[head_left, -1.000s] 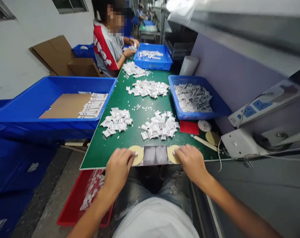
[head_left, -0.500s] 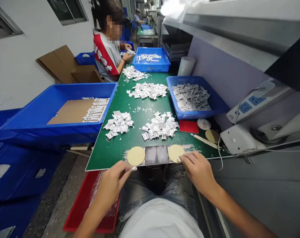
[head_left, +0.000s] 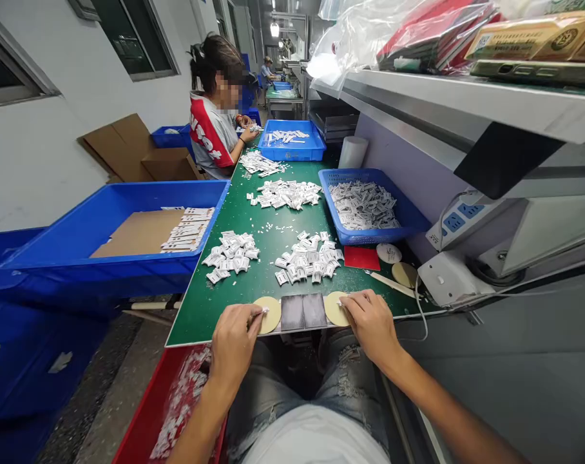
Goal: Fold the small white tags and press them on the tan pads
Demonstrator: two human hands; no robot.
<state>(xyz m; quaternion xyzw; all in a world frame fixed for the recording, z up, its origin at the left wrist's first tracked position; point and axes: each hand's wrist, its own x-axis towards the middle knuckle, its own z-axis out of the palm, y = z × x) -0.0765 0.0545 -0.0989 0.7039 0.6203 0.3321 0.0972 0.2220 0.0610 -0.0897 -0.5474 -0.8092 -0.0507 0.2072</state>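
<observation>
Evidently, the left hand (head_left: 235, 336) and right hand (head_left: 370, 322) each pinch a small white piece (head_left: 265, 310) over yellow discs (head_left: 272, 320); a slackened pinch could drop either.

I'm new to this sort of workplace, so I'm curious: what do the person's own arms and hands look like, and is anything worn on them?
The left hand and right hand are bare, with no gloves, rings or bracelets visible. The left forearm and right forearm show no sleeves, cables or markings. Between them appear a white top and faded, ripped blue jeans.
</observation>
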